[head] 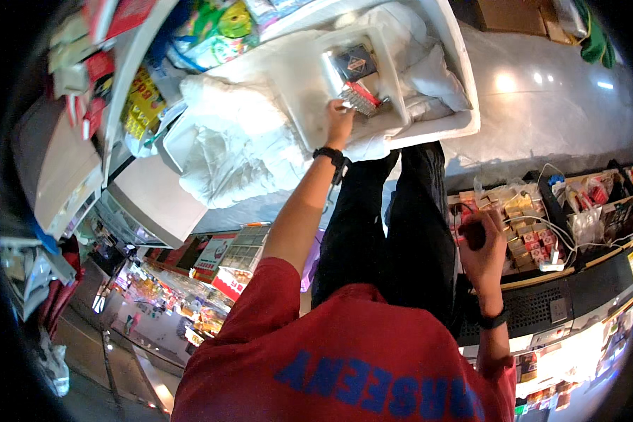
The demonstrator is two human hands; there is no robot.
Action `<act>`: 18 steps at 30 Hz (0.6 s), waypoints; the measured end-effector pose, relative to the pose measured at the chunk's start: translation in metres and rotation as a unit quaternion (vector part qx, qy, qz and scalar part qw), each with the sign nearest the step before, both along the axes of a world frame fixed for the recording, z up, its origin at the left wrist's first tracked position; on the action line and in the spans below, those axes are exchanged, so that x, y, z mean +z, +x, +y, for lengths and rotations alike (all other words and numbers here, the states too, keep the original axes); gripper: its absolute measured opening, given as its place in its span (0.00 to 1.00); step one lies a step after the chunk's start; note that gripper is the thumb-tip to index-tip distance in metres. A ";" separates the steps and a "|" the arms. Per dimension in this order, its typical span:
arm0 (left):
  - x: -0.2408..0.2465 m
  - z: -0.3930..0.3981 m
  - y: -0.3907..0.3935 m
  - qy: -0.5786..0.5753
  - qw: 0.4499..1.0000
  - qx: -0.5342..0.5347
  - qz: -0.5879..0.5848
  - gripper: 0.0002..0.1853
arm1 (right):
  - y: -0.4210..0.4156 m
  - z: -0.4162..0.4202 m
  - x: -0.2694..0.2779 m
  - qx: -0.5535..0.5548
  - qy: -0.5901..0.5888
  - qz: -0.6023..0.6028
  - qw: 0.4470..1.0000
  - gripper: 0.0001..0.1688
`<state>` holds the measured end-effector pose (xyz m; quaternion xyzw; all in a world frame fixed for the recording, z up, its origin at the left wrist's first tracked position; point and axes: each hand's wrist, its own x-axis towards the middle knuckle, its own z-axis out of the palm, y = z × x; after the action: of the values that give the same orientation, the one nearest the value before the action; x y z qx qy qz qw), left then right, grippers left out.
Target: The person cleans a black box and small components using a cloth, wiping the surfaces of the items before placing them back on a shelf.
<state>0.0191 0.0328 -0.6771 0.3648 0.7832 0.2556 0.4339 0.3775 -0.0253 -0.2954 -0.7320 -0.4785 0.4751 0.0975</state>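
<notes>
My left hand (339, 117), with a black band on its wrist, reaches into a white plastic bin (303, 124). Its fingertips are at the edge of a red and silver packet (362, 98); whether they grip it is unclear. A dark box with a diamond-shaped mark (356, 62) lies just beyond that packet. My right hand (481, 237) is raised at the right with curled fingers around a dark area; blur hides whether it holds anything. Below it are small red and tan boxes (527, 240) in an open drawer or tray.
A larger white foam or plastic container (472, 113) with white plastic sheeting (237, 142) surrounds the bin. White cables and a power strip (553, 262) lie over the small boxes. Bright bags (216, 31) are at the upper left, and a display case (150, 203) stands at the left.
</notes>
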 end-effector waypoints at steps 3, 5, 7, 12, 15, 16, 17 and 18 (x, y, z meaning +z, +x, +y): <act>0.004 0.041 0.007 0.083 0.917 -0.212 0.328 0.25 | 0.010 -0.029 -0.029 -0.103 -0.059 0.010 0.993 0.17; -0.006 0.049 -0.003 0.083 0.917 -0.236 0.311 0.29 | 0.013 -0.041 -0.045 -0.120 -0.051 0.005 0.991 0.17; -0.013 0.062 -0.008 -0.031 0.972 -0.156 0.172 0.29 | 0.008 -0.043 -0.054 -0.184 -0.075 0.030 0.980 0.17; 0.014 0.075 0.008 -0.083 0.979 -0.147 0.115 0.24 | 0.001 -0.041 -0.069 -0.181 -0.094 0.045 0.978 0.17; 0.006 0.072 0.001 -0.101 0.976 -0.184 0.049 0.18 | 0.004 -0.046 -0.082 -0.183 -0.081 0.054 0.978 0.17; 0.003 0.070 -0.002 -0.102 0.976 -0.194 0.001 0.17 | 0.006 -0.048 -0.086 -0.182 -0.071 0.054 0.979 0.17; 0.000 0.068 -0.005 -0.117 0.972 -0.203 -0.003 0.17 | 0.007 -0.050 -0.088 -0.184 -0.076 0.055 0.978 0.17; 0.001 0.068 -0.004 -0.132 0.968 -0.214 -0.006 0.16 | 0.007 -0.051 -0.090 -0.186 -0.081 0.056 0.978 0.17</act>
<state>0.0148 0.1005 -0.6757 0.4617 0.7113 0.0536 0.5272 0.3849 -0.0765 -0.3851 -0.7859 -0.2878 0.5260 0.1511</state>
